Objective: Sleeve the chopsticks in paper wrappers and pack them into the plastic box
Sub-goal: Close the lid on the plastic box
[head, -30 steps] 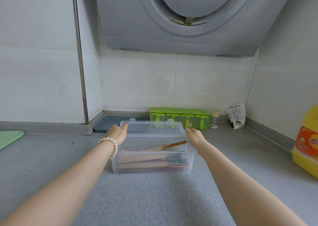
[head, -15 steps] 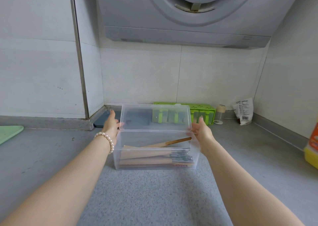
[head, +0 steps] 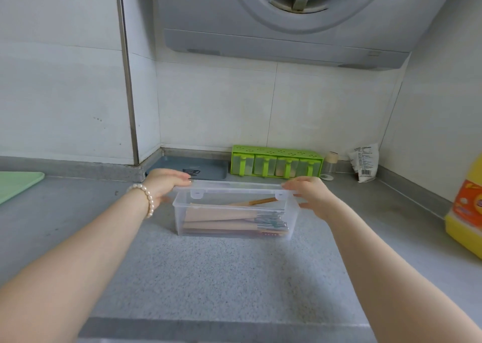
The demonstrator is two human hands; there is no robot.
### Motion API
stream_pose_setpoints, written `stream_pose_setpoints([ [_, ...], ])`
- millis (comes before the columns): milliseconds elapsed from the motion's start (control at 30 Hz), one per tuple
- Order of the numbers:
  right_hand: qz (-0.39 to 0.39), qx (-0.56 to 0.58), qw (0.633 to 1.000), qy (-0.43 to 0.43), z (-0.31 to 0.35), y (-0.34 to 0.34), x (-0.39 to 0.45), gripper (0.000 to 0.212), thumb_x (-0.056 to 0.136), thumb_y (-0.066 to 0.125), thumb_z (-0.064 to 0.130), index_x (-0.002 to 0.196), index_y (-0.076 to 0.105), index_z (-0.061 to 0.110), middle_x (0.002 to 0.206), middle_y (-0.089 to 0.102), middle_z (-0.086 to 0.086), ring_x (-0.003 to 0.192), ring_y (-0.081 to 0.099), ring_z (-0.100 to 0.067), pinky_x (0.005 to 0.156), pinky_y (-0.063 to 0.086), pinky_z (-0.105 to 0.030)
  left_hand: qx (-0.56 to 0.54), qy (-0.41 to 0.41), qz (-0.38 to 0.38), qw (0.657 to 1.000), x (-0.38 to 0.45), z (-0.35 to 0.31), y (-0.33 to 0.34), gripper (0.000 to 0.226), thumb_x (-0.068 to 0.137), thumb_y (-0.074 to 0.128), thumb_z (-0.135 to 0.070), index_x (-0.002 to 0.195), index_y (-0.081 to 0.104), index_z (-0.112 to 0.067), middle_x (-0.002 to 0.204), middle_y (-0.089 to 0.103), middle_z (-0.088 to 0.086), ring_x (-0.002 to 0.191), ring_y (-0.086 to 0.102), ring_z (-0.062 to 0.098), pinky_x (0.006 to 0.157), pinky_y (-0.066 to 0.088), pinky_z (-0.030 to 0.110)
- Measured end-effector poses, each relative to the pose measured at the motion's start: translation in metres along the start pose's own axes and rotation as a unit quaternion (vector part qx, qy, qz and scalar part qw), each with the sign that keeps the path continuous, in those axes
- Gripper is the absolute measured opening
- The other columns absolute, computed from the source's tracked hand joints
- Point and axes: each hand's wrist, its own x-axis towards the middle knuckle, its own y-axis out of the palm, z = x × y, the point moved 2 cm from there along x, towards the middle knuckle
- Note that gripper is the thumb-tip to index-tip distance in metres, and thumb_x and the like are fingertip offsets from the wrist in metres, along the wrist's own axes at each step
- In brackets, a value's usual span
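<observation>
We are seeing a clear box sitting on the grey surface, near the middle. Its lid is lying flat over the top rim, the two latch tabs hanging at the front edge. Inside, sleeved chopsticks are lying lengthwise in brown wrappers, patterned ends pointing right; one pair is lying tilted on top, its bare wooden end showing.

The left hand is gripping the lid's left end, fingers curled over the top, thumb below at the box wall. A pearl bracelet is sitting on that wrist. The right hand is gripping the lid's right end the same way, fingers on top, thumb underneath.

Behind the box we are noting a blue tray, a green rack, a small jar and a white packet. A yellow bottle is standing at far right, a green mat at far left.
</observation>
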Motion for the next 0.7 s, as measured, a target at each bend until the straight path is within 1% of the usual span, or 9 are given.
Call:
stream_pose_setpoints([
  [67, 0.004, -0.156, 0.987, -0.040, 0.008, 0.008, -0.007, 0.024, 0.085, 0.065, 0.025, 0.104, 0.069, 0.012, 0.108, 0.063, -0.006, 0.105, 0.056, -0.025, 0.086, 0.044, -0.034, 0.140, 0.046, -0.011, 0.989, -0.008, -0.009, 0.005, 0.021, 0.085, 0.063, -0.013, 0.106, 0.068, -0.013, 0.112, 0.061, -0.005, 0.100, 0.052, 0.014, 0.093, 0.037, 0.033],
  [133, 0.000, -0.311, 0.948, -0.072, 0.013, 0.022, -0.014, 0.030, 0.091, 0.054, 0.033, 0.111, 0.067, 0.013, 0.109, 0.065, -0.007, 0.100, 0.059, -0.028, 0.089, 0.046, -0.035, 0.293, 0.093, -0.021, 0.951, -0.018, -0.018, 0.021, 0.025, 0.094, 0.050, -0.025, 0.112, 0.065, -0.019, 0.116, 0.063, -0.002, 0.089, 0.058, 0.017, 0.087, 0.042, 0.029],
  [200, 0.003, -0.412, 0.905, -0.103, 0.013, 0.035, -0.020, 0.036, 0.096, 0.039, 0.038, 0.107, 0.063, 0.015, 0.108, 0.064, -0.007, 0.098, 0.057, -0.029, 0.090, 0.043, -0.037, 0.434, 0.128, 0.021, 0.892, -0.028, -0.020, 0.045, 0.039, 0.098, 0.031, -0.042, 0.125, 0.055, -0.027, 0.133, 0.054, -0.001, 0.116, 0.052, 0.025, 0.106, 0.033, 0.043],
  [267, 0.018, -0.453, 0.883, -0.119, 0.006, 0.043, -0.025, 0.038, 0.099, 0.028, 0.038, 0.088, 0.055, 0.014, 0.104, 0.058, -0.008, 0.103, 0.051, -0.029, 0.094, 0.036, -0.042, 0.516, 0.141, 0.062, 0.843, -0.038, -0.018, 0.063, 0.048, 0.099, 0.015, -0.046, 0.137, 0.041, -0.030, 0.150, 0.031, -0.003, 0.142, 0.020, 0.026, 0.114, 0.008, 0.053],
  [333, 0.025, -0.469, 0.873, -0.133, 0.000, 0.045, -0.026, 0.039, 0.100, 0.020, 0.038, 0.092, 0.051, 0.016, 0.116, 0.053, -0.009, 0.118, 0.044, -0.027, 0.103, 0.030, -0.048, 0.538, 0.148, 0.064, 0.827, -0.042, -0.018, 0.068, 0.052, 0.099, 0.009, -0.046, 0.143, 0.030, -0.030, 0.154, 0.022, -0.004, 0.144, 0.010, 0.024, 0.114, 0.004, 0.053],
  [400, 0.024, -0.473, 0.869, -0.140, -0.004, 0.046, -0.027, 0.044, 0.101, 0.017, 0.038, 0.121, 0.050, 0.015, 0.135, 0.045, -0.008, 0.131, 0.034, -0.026, 0.109, 0.022, -0.051, 0.542, 0.150, 0.063, 0.825, -0.043, -0.014, 0.066, 0.054, 0.098, 0.007, -0.047, 0.146, 0.023, -0.029, 0.155, 0.018, -0.005, 0.144, 0.010, 0.022, 0.115, 0.005, 0.052],
  [467, 0.022, -0.479, 0.866, -0.144, -0.007, 0.046, -0.027, 0.047, 0.101, 0.017, 0.037, 0.135, 0.042, 0.015, 0.144, 0.039, -0.008, 0.136, 0.028, -0.025, 0.111, 0.018, -0.050, 0.543, 0.148, 0.066, 0.824, -0.043, -0.010, 0.065, 0.055, 0.097, 0.005, -0.049, 0.147, 0.018, -0.029, 0.156, 0.012, -0.006, 0.144, 0.008, 0.021, 0.116, 0.005, 0.051],
  [600, 0.005, -0.498, 0.853, -0.160, -0.011, 0.049, -0.026, 0.045, 0.101, 0.017, 0.035, 0.137, 0.037, 0.019, 0.143, 0.039, -0.009, 0.135, 0.029, -0.027, 0.110, 0.022, -0.052, 0.554, 0.150, 0.050, 0.818, -0.044, -0.006, 0.067, 0.059, 0.094, 0.005, -0.055, 0.147, 0.015, -0.031, 0.157, 0.008, -0.007, 0.144, 0.008, 0.020, 0.115, 0.005, 0.052],
  [700, -0.003, -0.519, 0.839, -0.166, -0.015, 0.051, -0.024, 0.052, 0.099, 0.016, 0.047, 0.142, 0.031, 0.023, 0.145, 0.035, -0.006, 0.138, 0.025, -0.027, 0.110, 0.020, -0.054, 0.571, 0.142, 0.041, 0.807, -0.043, -0.004, 0.070, 0.066, 0.089, 0.004, -0.065, 0.147, 0.012, -0.037, 0.156, 0.006, -0.010, 0.145, 0.006, 0.020, 0.113, 0.004, 0.057],
])
